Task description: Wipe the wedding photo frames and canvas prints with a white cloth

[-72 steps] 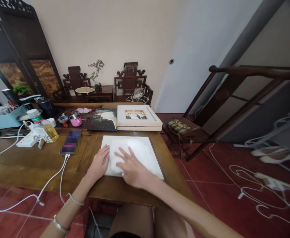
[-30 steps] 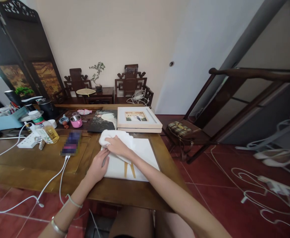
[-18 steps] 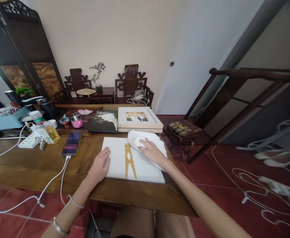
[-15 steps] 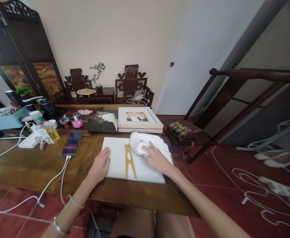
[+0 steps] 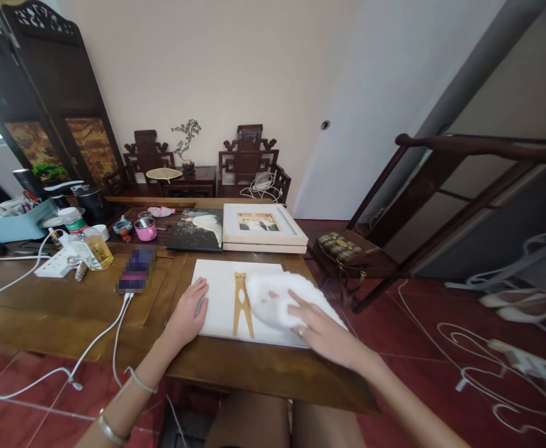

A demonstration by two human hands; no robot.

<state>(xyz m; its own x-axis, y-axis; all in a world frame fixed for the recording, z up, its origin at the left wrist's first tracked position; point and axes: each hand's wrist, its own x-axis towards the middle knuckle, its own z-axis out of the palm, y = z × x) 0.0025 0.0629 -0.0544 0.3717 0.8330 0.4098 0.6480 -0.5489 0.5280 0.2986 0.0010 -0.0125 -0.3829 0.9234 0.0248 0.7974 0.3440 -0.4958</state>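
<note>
A white flat panel (image 5: 219, 298) with a tan wooden prop lies face down on the wooden table (image 5: 67, 305). My left hand (image 5: 188, 314) rests flat on the panel's left edge, fingers stretched out. My right hand (image 5: 322, 330) presses a bunched white cloth (image 5: 277, 298) onto the panel's right part near the front edge, fingers spread over the cloth.
Behind the panel sit a cream picture frame (image 5: 261, 227) and a dark print (image 5: 198, 229). To the left lie a phone (image 5: 135, 269) on a white cable, a bottle (image 5: 88, 246), a power strip (image 5: 53, 264) and a pink cup (image 5: 145, 228). A wooden chair (image 5: 361, 249) stands at right.
My right hand has dragged the cloth from the panel's far side across to the right and down toward the front edge. My left hand has stayed at the panel's left edge.
</note>
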